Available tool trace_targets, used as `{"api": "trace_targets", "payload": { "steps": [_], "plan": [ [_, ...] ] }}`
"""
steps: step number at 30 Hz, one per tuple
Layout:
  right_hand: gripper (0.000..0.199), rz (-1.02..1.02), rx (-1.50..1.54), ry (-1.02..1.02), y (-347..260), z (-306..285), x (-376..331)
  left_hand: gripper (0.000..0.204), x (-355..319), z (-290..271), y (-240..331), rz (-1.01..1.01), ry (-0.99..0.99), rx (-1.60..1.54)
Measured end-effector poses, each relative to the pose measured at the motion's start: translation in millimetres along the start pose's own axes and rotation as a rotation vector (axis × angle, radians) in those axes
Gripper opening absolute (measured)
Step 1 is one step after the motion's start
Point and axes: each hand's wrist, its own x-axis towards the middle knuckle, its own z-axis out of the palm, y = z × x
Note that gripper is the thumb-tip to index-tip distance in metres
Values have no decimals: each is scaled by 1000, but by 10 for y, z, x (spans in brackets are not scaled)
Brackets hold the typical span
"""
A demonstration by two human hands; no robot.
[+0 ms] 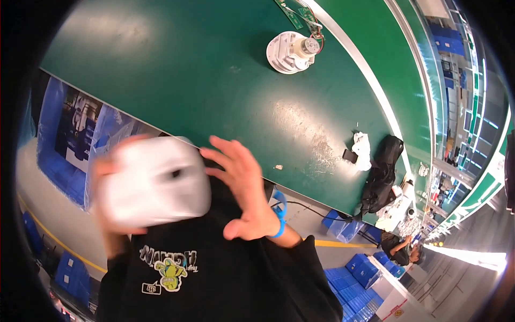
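Observation:
My left hand (110,169) grips a white plastic housing (145,188) by its left side, in front of my chest. The housing is boxy with rounded corners and a small dark hole, and motion blurs it. Just to its right is my right hand (238,185), fingers apart and holding nothing, with a blue band on the wrist. On the green table (193,91) beyond, a round white part with a motor (292,52) stands, and wires run from it to green circuit boards (300,19).
Toward the right end of the table lie a white cloth-like bundle (361,151), a small black block (350,156) and a black bag (383,172). Blue bins (351,290) stand on the floor at lower right. Another person (399,249) sits farther off.

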Motion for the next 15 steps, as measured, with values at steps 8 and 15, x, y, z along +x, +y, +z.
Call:
{"api": "trace_targets", "payload": {
  "steps": [8,15],
  "plan": [
    [106,-420,-314,324,-354,-243,43,103,1173,427,324,65,-550,295],
    [26,-366,-890,267,-1099,-799,861,82,1090,-70,232,401,-186,687]
  ]
}}
